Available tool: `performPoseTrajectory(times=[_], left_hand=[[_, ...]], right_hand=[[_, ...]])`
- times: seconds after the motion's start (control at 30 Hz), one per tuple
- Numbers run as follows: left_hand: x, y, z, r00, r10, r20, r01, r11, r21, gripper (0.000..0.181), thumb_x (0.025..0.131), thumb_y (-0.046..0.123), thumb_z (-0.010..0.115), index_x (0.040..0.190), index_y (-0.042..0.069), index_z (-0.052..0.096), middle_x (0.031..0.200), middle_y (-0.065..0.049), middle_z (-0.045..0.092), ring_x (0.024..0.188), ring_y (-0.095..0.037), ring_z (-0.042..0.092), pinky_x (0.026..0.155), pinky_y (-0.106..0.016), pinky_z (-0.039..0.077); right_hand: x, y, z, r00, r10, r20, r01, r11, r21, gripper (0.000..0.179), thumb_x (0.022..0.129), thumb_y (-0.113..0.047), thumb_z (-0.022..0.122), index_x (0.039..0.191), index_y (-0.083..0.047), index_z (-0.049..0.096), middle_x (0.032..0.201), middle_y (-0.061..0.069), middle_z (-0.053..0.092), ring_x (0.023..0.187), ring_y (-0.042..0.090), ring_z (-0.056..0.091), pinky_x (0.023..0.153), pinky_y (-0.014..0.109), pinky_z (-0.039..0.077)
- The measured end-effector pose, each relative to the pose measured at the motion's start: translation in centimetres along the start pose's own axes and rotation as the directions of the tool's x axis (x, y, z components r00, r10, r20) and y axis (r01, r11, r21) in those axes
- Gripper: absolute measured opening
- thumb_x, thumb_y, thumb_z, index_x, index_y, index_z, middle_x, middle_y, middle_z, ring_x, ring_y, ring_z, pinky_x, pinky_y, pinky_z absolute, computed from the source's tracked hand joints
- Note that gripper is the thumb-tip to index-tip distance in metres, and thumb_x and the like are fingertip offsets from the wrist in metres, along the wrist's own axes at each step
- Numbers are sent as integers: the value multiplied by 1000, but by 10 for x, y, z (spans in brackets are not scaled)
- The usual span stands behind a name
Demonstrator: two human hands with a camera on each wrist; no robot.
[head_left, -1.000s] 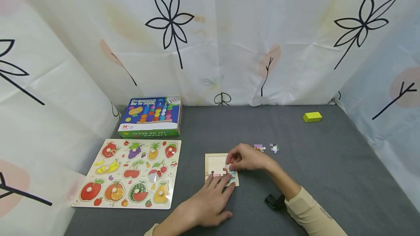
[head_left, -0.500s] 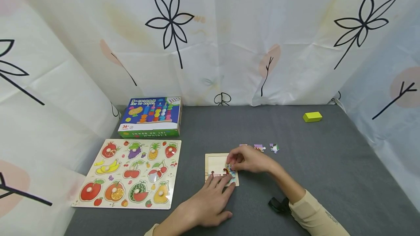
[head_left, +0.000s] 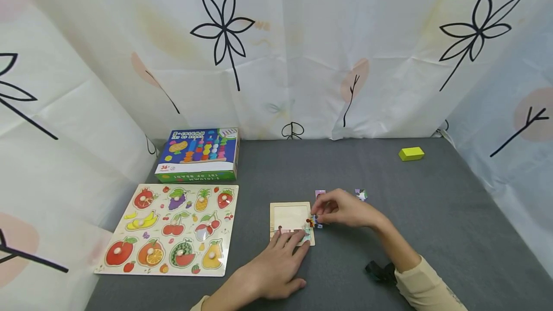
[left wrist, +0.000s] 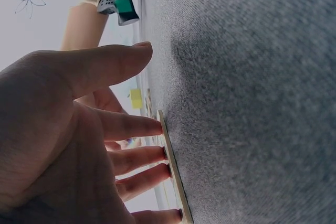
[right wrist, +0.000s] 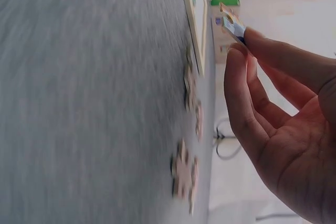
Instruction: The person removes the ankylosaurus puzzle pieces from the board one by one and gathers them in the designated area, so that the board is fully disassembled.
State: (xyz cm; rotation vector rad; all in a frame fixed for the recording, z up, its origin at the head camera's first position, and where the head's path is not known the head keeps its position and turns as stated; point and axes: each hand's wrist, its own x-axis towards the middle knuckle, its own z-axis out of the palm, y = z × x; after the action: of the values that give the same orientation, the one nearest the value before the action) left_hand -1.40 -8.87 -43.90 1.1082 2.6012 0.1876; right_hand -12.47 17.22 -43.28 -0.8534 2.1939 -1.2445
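Note:
A small wooden puzzle tray [head_left: 291, 205] lies on the grey table, with joined pieces along its near side. My left hand [head_left: 276, 265] rests its extended fingers on the tray's near edge; the left wrist view shows those fingertips touching the rim. Between thumb and index finger, my right hand [head_left: 345, 209] pinches a colourful jigsaw piece [right wrist: 233, 27], held up at the tray's right edge. Behind that hand lie a loose pinkish piece [head_left: 320, 193] and, farther right, a purple and green one [head_left: 361, 195]. My right hand covers some of the table there.
A fruit peg board [head_left: 173, 229] lies to the left, with a blue and green bead-set box [head_left: 198, 155] behind it. A yellow block [head_left: 411, 154] sits at the back right. Patterned white cloth [head_left: 319, 52] hangs around the table.
My right hand has moved right, carrying the jigsaw piece from inside the tray out to its right edge. The loose middle piece is now hidden behind that hand. My left hand stays put.

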Motion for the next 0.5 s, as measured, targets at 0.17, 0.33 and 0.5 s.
performPoseTrajectory(times=[0.17, 0.33, 0.5], left_hand=[[0, 0, -1, 1000, -8, 15, 8, 1000, -11, 79, 102, 56, 69, 165, 17, 43, 177, -3, 31, 163, -26, 34, 130, -62, 36], [0, 0, -1, 1000, -10, 15, 10, 1000, -17, 79, 102, 56, 69, 166, 17, 43, 178, -4, 31, 163, -27, 34, 130, -63, 35], [-1, 0, 0, 1000, -3, -1, 3, 1000, -13, 79, 102, 55, 70, 165, 16, 44, 177, -4, 32, 162, -27, 35, 130, -62, 36]], right_hand=[[-18, 7, -16, 999, 23, -26, -23, 999, 24, 15, 100, -7, 76, 112, 1, 78, 97, 16, 77, 80, 11, 69, 69, 26, 60], [-37, 13, -32, 997, 49, -57, -47, 998, 39, 18, 100, -7, 76, 115, 2, 77, 98, 17, 77, 78, 14, 72, 70, 32, 62], [-54, 23, -46, 990, 90, -105, -88, 996, 22, 20, 99, -10, 78, 117, -1, 78, 104, 14, 78, 84, 7, 73, 76, 26, 61]])
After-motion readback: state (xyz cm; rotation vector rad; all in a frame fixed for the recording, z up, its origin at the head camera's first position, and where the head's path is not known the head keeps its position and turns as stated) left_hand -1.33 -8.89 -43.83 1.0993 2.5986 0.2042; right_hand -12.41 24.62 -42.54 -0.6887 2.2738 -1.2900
